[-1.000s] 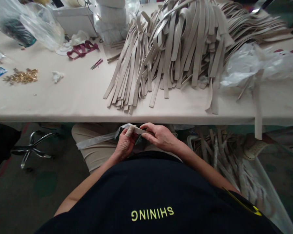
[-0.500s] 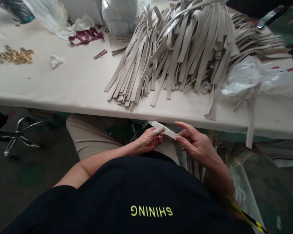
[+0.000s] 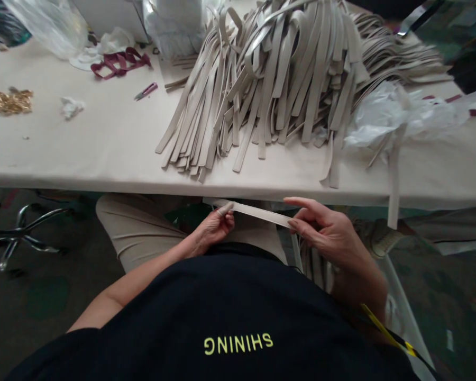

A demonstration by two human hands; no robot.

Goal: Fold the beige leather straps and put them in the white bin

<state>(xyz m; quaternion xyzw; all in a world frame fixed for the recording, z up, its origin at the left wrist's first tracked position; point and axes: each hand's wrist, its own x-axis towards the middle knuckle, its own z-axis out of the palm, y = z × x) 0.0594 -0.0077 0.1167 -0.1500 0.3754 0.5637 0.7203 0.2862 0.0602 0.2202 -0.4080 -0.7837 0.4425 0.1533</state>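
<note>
A flat beige strap (image 3: 262, 213) stretches between my two hands, over my lap and just below the table's front edge. My left hand (image 3: 217, 225) is closed on it, with a pale wrap around the thumb. Part of the strap runs on past that thumb toward the table edge. At the strap's right end, my right hand (image 3: 321, 227) pinches it between thumb and fingers, the index finger stretched out above. On the table in front lies a large heap of similar beige straps (image 3: 285, 79), their ends spread toward me.
The table (image 3: 103, 153) bears thread snips (image 3: 146, 91), a maroon strap (image 3: 121, 62), gold metal pieces (image 3: 10, 101) and a crumpled white scrap (image 3: 71, 107). Clear plastic (image 3: 381, 116) lies at the right, where one strap (image 3: 394, 185) hangs over the edge. A chair base (image 3: 24, 227) stands at lower left.
My left hand has slid leftward along the strap, so a longer stretch shows between my hands. My right hand keeps its pinch. The whole view has shifted slightly.
</note>
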